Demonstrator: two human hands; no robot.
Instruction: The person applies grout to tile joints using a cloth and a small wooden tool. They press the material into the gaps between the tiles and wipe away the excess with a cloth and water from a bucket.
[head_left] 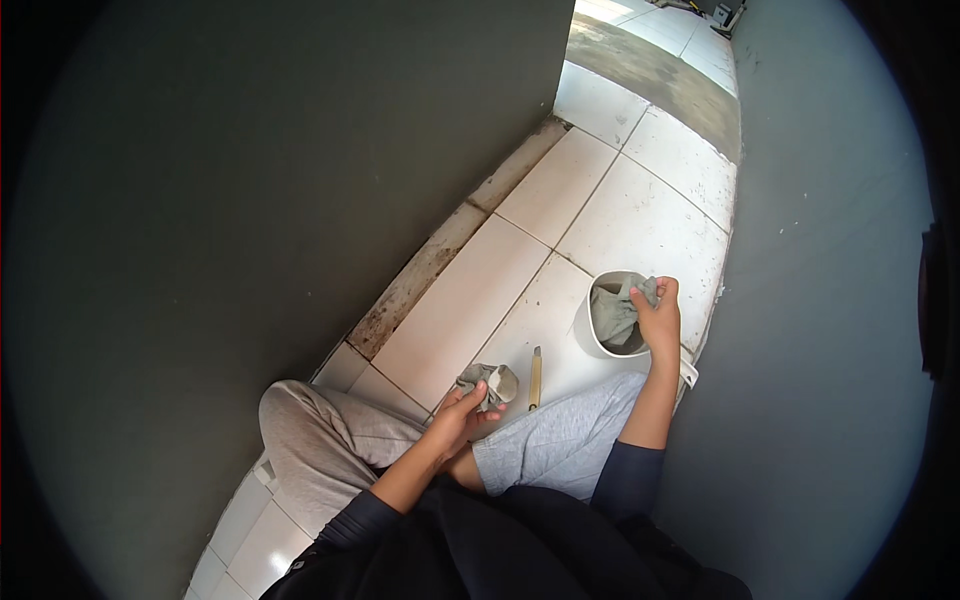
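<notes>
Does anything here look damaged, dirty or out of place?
Yes: the floor strip along the dark wall is stained brown and worn, unlike the white tiles. A wooden-handled tool lies loose on the floor.

Crumpled grey cloth [487,382] held above the white floor tiles; another grey cloth [617,308] draped in the white bucket [584,330].
</notes>
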